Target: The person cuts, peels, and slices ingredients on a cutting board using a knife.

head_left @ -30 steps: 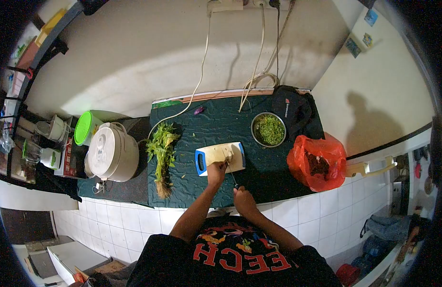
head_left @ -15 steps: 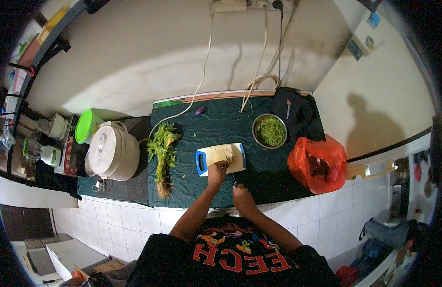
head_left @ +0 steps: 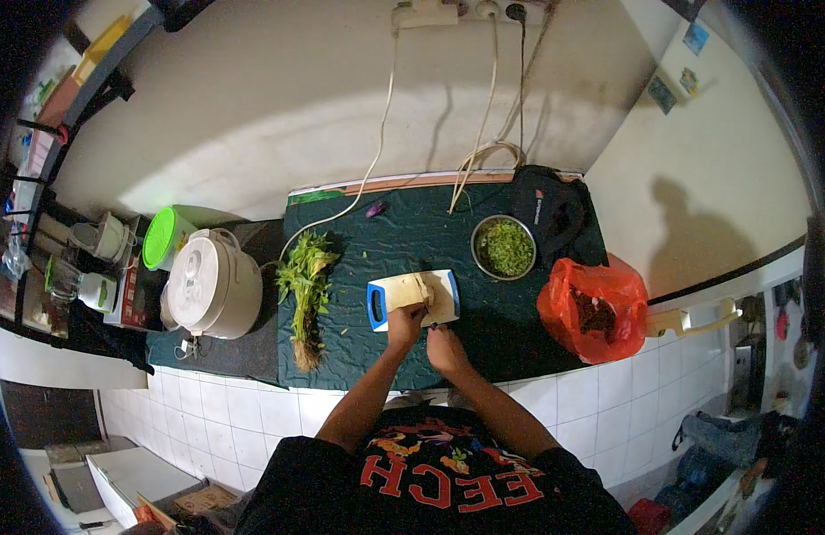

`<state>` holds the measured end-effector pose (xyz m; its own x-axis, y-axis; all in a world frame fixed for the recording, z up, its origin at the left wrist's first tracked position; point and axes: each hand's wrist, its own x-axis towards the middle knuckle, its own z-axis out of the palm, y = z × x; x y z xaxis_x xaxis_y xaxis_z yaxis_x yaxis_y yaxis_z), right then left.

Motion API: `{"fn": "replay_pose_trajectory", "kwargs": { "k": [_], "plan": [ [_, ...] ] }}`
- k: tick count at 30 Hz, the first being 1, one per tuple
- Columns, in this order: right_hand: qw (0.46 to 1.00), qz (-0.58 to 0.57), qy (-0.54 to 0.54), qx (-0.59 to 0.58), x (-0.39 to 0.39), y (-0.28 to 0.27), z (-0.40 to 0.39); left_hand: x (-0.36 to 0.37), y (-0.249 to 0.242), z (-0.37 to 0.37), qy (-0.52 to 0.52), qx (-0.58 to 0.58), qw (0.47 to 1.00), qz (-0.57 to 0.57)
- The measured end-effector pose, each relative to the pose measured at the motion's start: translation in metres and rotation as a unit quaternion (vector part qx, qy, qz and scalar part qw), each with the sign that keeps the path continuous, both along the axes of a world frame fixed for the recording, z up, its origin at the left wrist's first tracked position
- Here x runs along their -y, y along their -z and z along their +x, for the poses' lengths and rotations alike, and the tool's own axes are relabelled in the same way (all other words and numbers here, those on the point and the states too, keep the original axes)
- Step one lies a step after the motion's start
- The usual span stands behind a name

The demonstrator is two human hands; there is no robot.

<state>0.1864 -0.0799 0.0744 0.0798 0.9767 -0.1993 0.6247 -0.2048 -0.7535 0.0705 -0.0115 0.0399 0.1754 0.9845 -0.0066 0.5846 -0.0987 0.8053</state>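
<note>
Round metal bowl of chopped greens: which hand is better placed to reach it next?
Right, I'd judge: the right hand sits nearer the bowl, though it seems to grip a dark handle. The left hand is farther off, holding pale food on the white, blue-ended cutting board.

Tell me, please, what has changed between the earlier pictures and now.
The right hand has moved forward and slightly left, closer to the cutting board. Its grip on the knife remains. Nothing visibly taken or let go. The left hand stays at the board; the bowl, leafy bunch and red bag stay put.
</note>
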Motion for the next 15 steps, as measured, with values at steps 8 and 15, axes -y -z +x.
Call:
{"fn": "replay_pose_trajectory", "kwargs": {
  "k": [8, 15],
  "plan": [
    [0.989, -0.041, -0.128, 0.055, 0.019, -0.021, 0.021, 0.003, -0.006, 0.005, -0.018, 0.005, 1.000, 0.013],
    [0.994, -0.101, -0.027, 0.036, 0.059, -0.024, 0.025, 0.004, 0.004, 0.006, -0.032, 0.021, 0.999, -0.015]
  ]
}}
